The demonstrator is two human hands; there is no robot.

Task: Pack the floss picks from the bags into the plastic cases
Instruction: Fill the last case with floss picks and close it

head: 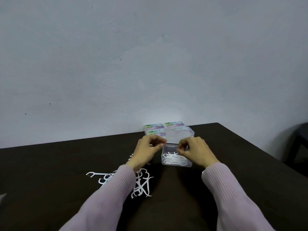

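A clear plastic case stands open on the dark table, its lid raised toward the wall. Several white floss picks lie inside it. My left hand is at the case's left rear corner with curled fingers, thumb and forefinger pinched near the lid's edge. My right hand hovers over the case's right side, fingers curled and pinching near the hinge line. What each pinch holds is too small to see. A loose pile of floss picks lies under my left forearm.
Closed cases with colourful labels are stacked against the wall behind the open case. A dark chair stands off the table's right edge. A pale corner of something shows at the far left edge.
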